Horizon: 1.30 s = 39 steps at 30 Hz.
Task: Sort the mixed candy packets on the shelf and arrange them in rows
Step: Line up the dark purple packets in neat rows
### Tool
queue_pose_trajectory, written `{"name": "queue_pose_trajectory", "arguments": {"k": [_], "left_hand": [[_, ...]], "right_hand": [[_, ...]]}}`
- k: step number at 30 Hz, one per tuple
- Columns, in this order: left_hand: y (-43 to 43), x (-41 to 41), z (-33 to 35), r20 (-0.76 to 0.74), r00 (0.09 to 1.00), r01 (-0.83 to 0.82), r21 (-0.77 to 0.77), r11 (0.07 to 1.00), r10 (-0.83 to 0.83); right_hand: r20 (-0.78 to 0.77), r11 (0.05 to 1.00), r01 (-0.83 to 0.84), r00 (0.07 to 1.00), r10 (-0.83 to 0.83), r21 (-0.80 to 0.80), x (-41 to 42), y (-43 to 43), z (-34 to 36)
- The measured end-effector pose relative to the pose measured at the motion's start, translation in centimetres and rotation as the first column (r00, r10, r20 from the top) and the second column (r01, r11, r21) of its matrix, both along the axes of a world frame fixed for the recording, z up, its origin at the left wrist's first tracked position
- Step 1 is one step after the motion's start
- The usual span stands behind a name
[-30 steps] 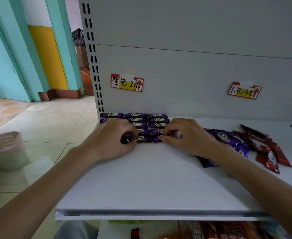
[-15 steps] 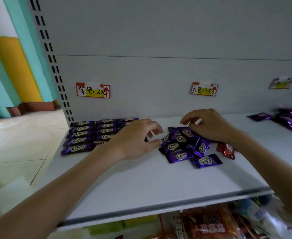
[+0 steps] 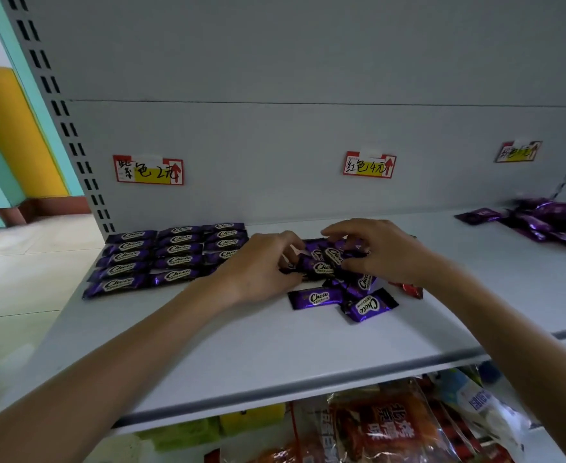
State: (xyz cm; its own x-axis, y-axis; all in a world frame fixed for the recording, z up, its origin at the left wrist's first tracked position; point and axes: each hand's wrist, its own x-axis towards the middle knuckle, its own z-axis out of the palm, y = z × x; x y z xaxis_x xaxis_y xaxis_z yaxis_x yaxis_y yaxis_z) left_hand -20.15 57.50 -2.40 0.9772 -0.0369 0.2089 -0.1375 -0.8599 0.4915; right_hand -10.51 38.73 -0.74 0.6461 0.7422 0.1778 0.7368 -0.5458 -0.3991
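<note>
3 taped price labels (image 3: 148,170) hang on the grey back panel (image 3: 274,61); orange snack bags (image 3: 385,429) lie at the bottom edge; tiled floor (image 3: 24,262) at left.

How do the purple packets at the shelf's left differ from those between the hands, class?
The left packets lie flat in neat rows; the packets between the hands overlap in a heap at mixed angles. The left hand and right hand finger the heap, not the left packets. Both show purple Choco wrappers.
</note>
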Motion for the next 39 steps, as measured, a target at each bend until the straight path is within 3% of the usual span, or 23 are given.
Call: {"name": "queue_pose_trajectory", "arguments": {"k": [5, 8, 13, 20, 23, 32, 39], "left_hand": [[0.5, -0.2, -0.5, 0.057, 0.998, -0.029, 0.009, 1.000, 0.028], [0.8, -0.2, -0.7, 0.041, 0.998, -0.053, -0.005, 0.999, 0.054], [0.5, -0.5, -0.3, 0.179, 0.984, -0.001, 0.042, 0.999, -0.006], [2.1, -1.1, 0.3, 0.156, 0.987, -0.028, -0.114, 0.993, 0.046], [3.0, -2.1, 0.8, 0.190, 0.978, -0.066, -0.120, 0.991, 0.089], [8.6, -9.5, 0.7, 0.215, 0.933, -0.250, -0.191, 0.949, 0.289], [12.0, -15.4, -1.4, 0.145, 0.938, -0.310, -0.058, 0.949, 0.315]], "right_hand": [[0.033, 0.999, 0.011, 0.999, -0.010, -0.032, -0.1, 0.3, -0.5], [0.040, 0.999, 0.026, 0.999, -0.027, 0.035, -0.2, 0.4, -0.6], [0.077, 0.990, 0.068, 0.994, -0.078, 0.125, -0.1, 0.9, -0.7], [0.180, 0.980, 0.001, 0.983, -0.037, 0.197, -0.3, 2.3, -0.8], [0.109, 0.969, 0.010, 0.993, -0.038, 0.247, -1.2, 3.3, -0.3], [-0.128, 0.958, -0.231, 0.959, 0.254, 0.170, -5.8, 9.1, 0.6], [0.006, 0.915, -0.396, 0.918, 0.397, 0.077, -8.6, 12.6, -1.4]]}}
